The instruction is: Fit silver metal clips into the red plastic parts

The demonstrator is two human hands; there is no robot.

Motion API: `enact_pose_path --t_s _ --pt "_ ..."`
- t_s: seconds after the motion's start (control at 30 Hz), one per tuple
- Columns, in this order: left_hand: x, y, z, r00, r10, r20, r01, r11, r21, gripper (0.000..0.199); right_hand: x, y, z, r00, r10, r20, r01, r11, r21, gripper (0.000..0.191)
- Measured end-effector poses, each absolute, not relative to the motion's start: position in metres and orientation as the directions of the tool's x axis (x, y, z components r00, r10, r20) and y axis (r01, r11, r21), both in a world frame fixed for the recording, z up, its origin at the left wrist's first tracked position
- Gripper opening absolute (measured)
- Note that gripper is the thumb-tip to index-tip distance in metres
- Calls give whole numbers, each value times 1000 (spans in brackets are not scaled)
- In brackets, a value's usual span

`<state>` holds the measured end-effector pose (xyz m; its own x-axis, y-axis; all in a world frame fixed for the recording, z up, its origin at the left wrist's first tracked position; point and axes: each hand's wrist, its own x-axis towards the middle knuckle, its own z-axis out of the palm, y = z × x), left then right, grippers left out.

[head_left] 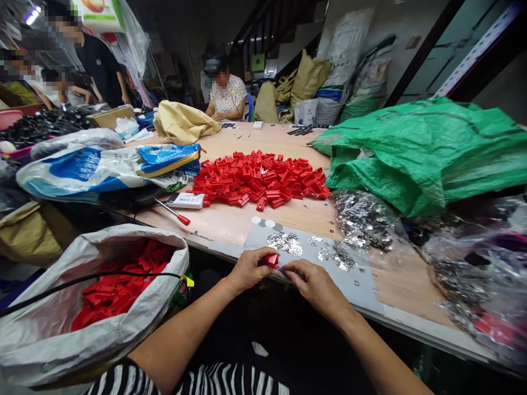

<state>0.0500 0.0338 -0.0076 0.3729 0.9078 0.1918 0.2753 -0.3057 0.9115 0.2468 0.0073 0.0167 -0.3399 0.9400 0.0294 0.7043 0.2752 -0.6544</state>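
Note:
Near the table's front edge, my left hand (251,270) is closed around a small red plastic housing (272,260). My right hand (305,277) pinches something thin and dark at the housing's right end; it is too small to name. Just beyond my hands, small flat metal pieces (284,243) lie on a grey sheet (257,236), with more metal pieces (341,255) to the right. Farther back on the table is a large heap of red plastic housings (259,178).
An open white sack (37,329) holding red housings stands at my left. A lever with a red knob (183,220) juts over the table. Green sacking (411,148) and bags of metal pieces (366,219) lie right. A person (228,96) sits across the table; others are back left.

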Motion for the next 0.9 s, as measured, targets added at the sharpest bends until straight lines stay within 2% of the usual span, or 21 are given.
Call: enact_pose_path --t_s 0.4,0.53,0.67,0.8,0.9 --pt "53 31 -13 349 918 186 270 -289 918 34 225 -2 20 -239 971 14 844 215 -492 22" --pt "54 25 -8 318 923 218 258 -306 916 29 230 -5 15 -286 957 52 790 267 -552 24" --pt "49 12 -2 241 938 249 218 -303 928 29 236 -10 13 -284 937 204 645 344 -682 28" --pt "47 -1 10 142 966 215 20 -220 975 32 237 -19 22 -276 951 136 551 273 -789 26" --pt "48 -10 23 127 990 64 -337 -17 941 26 233 -26 37 -342 935 94 498 265 -826 30"
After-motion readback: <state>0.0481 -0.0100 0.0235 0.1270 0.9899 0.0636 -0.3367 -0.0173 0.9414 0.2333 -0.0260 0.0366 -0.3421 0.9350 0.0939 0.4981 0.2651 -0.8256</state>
